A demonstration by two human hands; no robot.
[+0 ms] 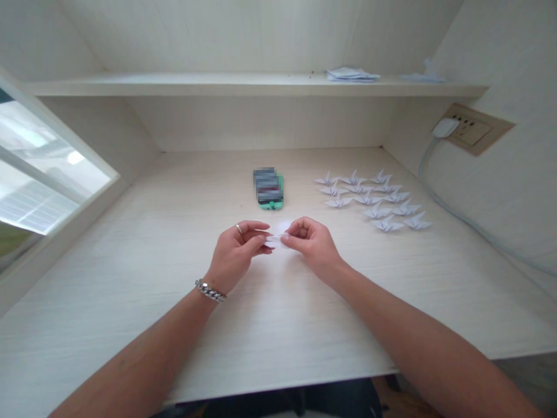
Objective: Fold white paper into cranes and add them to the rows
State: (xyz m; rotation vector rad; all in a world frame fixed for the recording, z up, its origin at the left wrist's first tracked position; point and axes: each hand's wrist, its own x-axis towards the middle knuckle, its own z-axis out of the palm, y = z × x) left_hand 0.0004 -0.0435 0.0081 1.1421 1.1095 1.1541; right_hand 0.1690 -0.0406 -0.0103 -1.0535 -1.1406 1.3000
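Observation:
Between my two hands is a small piece of folded white paper (274,238), held just above the desk. My left hand (238,247), with a ring and a chain bracelet, pinches its left end between thumb and fingers. The thumb and curled fingers of my right hand (311,241) grip the right end. Fingertips cover much of the paper, so its exact folded shape is hard to make out. To the right, several white paper cranes (368,198) stand in loose rows on the desk.
A phone in a green case (272,204), its screen blurred out, lies beyond my hands on the pale desk (195,191). Above runs a shelf (195,88) bearing a stack of white paper (351,74). At right, a cable (452,212) hangs from a wall socket (483,130).

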